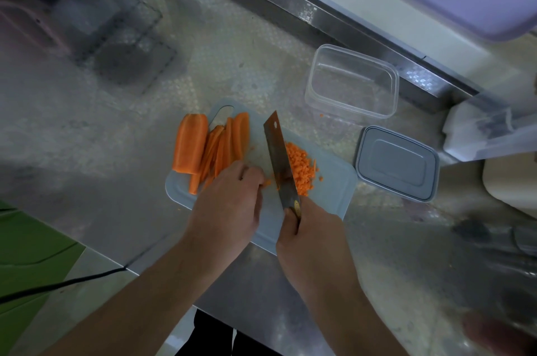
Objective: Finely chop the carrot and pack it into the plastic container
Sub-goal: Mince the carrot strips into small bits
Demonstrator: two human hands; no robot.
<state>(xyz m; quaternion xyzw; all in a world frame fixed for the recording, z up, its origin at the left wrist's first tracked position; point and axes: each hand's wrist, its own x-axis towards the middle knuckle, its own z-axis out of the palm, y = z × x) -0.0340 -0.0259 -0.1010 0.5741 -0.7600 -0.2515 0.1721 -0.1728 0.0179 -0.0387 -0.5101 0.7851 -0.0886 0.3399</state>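
Right hand: the right hand (308,227) is clenched round the handle of the knife (280,161), blade running up toward 12 o'clock and edge down on the board (328,190).
Left hand: the left hand (229,198) lies knuckles-up just left of the blade, fingertips curled onto a small bundle of strips (266,182) — it seems to pin them, though the hand hides most of the bundle.
Risk, fingers: the blade stands just beside the left fingertips; if the bundle shortens and the hand does not back away toward 9 o'clock, I judge a nick likely.
Risk, scatter: the bits (300,169) are heaped against the blade's right face; a quick lift could flick them off the board, and one speck already lies near the tub.
Risk, slip: the board sits on a steel counter (116,181); a hard chop might shift it.
Carrot, cut: the bits lie at 3 o'clock of the blade, touching it.
Carrot, uncut: a thick piece (190,146) and long slices (229,140) lie at 11 o'clock of the left hand, near its knuckles.
Tub: the clear tub (351,81) stands at 1 o'clock of the knife tip, off the board, holding nothing.
Lid: the grey lid (396,162) lies at 3 o'clock of the bits — just beside the board's corner.
Progress: much remains to be chopped, and no packing is done yet.
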